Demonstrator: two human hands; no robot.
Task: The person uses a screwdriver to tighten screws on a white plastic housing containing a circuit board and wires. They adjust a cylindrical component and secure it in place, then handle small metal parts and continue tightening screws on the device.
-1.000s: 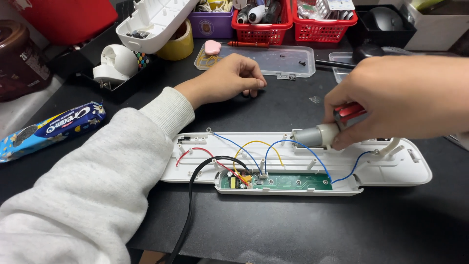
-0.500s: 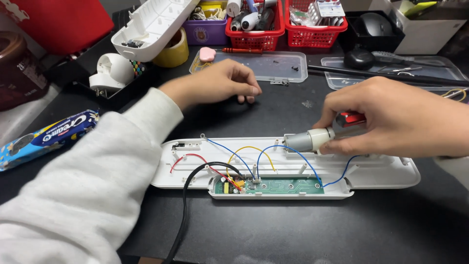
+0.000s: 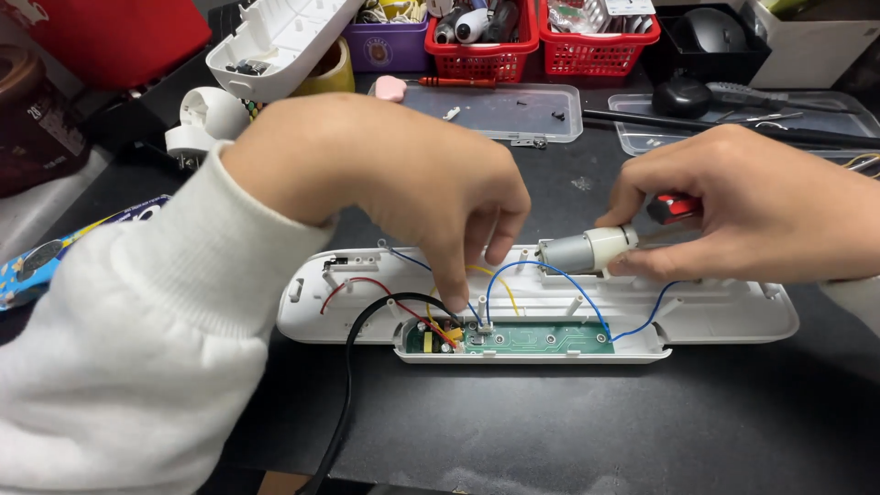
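The opened white casing (image 3: 733, 316) lies flat on the black desk (image 3: 568, 431), its long axis running left to right, with the green circuit board (image 3: 541, 337) set in the near edge. The left hand (image 3: 394, 183) is down over the casing's middle, fingers curled, one fingertip pressing right by the board's left end where the red, yellow and black wires (image 3: 431, 321) meet. It grips nothing that I can see; it just touches there. The right hand (image 3: 761, 220) sits to the right and slightly farther back, closed around a small grey cylindrical motor (image 3: 587, 249), holding it just above the casing's far rail with its axis roughly along the casing. A red-handled tool (image 3: 674, 207) is tucked under the same fingers. Blue wires (image 3: 550, 275) loop from the motor down to the board, so the motor lies right of the left hand, near but apart. The left hand is nearer the board.
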